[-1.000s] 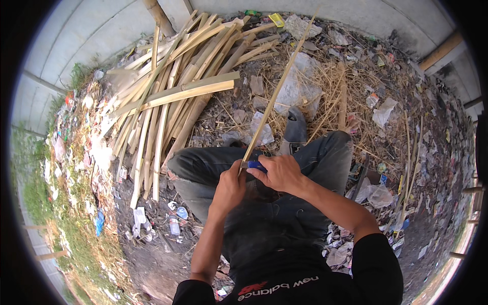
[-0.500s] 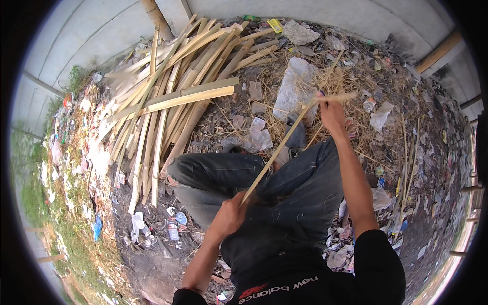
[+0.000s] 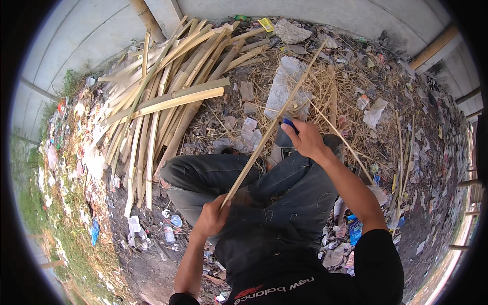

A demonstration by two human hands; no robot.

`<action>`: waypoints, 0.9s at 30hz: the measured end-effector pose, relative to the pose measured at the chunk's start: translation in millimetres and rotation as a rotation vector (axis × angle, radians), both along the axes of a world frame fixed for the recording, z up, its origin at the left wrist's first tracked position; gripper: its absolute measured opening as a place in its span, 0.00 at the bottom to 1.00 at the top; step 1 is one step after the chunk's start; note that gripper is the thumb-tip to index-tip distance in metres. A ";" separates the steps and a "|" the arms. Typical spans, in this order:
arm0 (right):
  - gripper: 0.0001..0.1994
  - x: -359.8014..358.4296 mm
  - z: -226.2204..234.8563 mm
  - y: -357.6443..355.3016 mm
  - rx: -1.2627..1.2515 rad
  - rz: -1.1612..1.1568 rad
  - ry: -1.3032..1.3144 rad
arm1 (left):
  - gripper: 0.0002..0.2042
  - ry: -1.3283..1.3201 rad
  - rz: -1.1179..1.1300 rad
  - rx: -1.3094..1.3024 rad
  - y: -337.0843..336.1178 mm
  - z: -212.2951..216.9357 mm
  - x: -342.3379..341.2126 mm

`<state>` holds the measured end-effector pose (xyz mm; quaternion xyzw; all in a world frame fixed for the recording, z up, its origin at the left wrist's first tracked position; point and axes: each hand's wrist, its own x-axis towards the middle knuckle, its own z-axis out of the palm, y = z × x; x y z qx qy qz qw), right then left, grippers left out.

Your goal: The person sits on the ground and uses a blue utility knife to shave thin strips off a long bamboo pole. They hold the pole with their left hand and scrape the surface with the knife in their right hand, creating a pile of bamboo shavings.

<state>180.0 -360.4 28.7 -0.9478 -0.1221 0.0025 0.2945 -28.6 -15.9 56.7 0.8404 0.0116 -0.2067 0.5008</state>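
Note:
A long thin bamboo strip point(image 3: 259, 147) runs slantwise from my lap up over a pale stone block point(image 3: 288, 86). Its near end is gripped in my left hand point(image 3: 211, 217), fingers wrapped round it above my thigh. My right hand point(image 3: 308, 138) is closed on a blue-handled knife point(image 3: 290, 123), beside the middle of the strip. The knife's blade is hard to make out against the bamboo. Under the far part of the strip lie thin, straw-like bamboo shavings point(image 3: 330, 94).
A heap of split bamboo slats point(image 3: 175, 96) lies at the far left, near a pale panel wall point(image 3: 330, 12). Several thin strips point(image 3: 404, 157) lie on the right. Plastic litter covers the ground around my crossed legs point(image 3: 218, 173). A grey rock point(image 3: 292, 31) sits by the wall.
My right hand has come nearer along the strip, from its far part to about its middle. The blurred curl of shavings at that hand is gone. My left hand has shifted slightly left.

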 end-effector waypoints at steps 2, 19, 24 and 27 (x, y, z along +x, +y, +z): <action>0.29 3.3 4.0 -5.1 -0.211 0.036 0.018 | 0.11 -0.062 -0.007 0.031 8.8 -5.1 -9.3; 0.28 6.3 4.0 0.5 0.009 0.013 -0.155 | 0.13 0.022 0.048 -0.037 37.5 -16.7 -20.7; 0.32 62.5 1.3 -29.5 0.043 -0.270 -0.057 | 0.11 -0.112 0.032 0.106 41.4 -4.2 -26.1; 0.32 88.1 4.5 -79.6 0.071 -0.453 -0.168 | 0.11 -0.148 0.004 0.139 55.0 -13.7 -43.9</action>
